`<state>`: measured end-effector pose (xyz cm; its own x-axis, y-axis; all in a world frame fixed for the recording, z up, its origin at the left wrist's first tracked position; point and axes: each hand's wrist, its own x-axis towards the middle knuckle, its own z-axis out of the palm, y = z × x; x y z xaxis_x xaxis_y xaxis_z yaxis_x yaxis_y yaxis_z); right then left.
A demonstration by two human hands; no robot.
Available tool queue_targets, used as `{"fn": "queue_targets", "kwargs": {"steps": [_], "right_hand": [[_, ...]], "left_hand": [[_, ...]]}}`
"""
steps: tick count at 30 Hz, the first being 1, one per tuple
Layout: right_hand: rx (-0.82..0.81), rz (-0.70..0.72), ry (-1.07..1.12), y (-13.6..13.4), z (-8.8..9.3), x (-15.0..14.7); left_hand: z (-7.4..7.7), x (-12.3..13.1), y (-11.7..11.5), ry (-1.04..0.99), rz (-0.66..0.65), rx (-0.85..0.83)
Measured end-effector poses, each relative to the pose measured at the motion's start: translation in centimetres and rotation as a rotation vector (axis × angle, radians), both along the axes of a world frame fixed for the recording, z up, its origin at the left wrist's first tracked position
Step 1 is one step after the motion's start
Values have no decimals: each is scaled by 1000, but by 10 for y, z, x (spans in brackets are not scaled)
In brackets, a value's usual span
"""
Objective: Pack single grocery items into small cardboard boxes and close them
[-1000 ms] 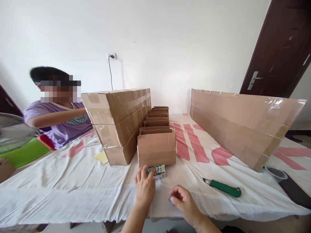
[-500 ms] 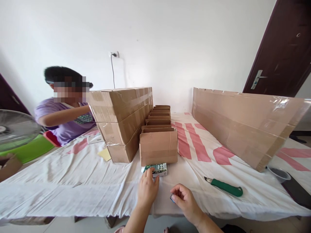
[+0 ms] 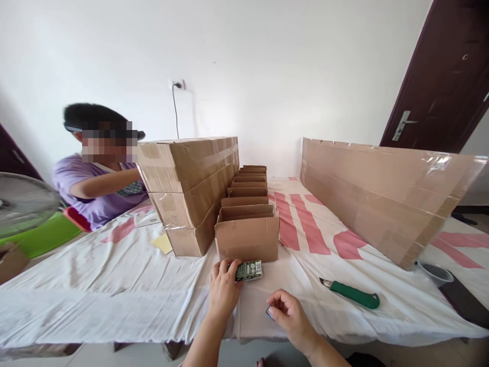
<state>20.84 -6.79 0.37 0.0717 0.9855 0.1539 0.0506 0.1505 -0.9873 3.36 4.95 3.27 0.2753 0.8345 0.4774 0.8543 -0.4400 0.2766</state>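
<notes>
One pack [image 3: 250, 270], dark green with a white barcode patch, is located at the lower centre of the frame, just in front of the nearest carton [image 3: 247, 239]. My left hand [image 3: 223, 289] contacts its left end, fingers laid over it; whether they clamp it I cannot tell. My right hand [image 3: 288, 313], to the right and lower, has thumb and forefinger pinched together on a small blue-edged piece [image 3: 269, 312]. The nearest carton is open-topped and heads a row running toward the wall [image 3: 267, 92]. Taped boxes [image 3: 189, 209] stand stacked left of this row; a cardboard panel [image 3: 382, 199] stands at the right of the frame. A green knife [image 3: 355, 294] lies at the lower right on the cloth [image 3: 114, 306], its blade end toward the left.
</notes>
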Motion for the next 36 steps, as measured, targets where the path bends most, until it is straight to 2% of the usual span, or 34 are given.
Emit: {"fn": "queue_targets", "kwargs": {"steps": [6,13,17,22,27,31,36], "right_hand": [[15,-8,61,0,-2,1],[-39,-68,266,7,-1,-3],[-204,-136,382,23,7,4],[-246,-190,295,63,16,19],[-265,-176,217,95,14,11],[-250,-139,174,103,7,0],[-180,-147,151,97,-1,-3]], "left_hand": [[-2,0,-1,-31,-115,57],[-14,7,9,-96,-38,101],[-14,7,9,-109,-36,99],[-11,6,6,-118,-24,73],[-10,2,5,-157,135,-1],[-12,-1,9,-189,223,-107],[-16,-1,12,-236,222,-151]]}}
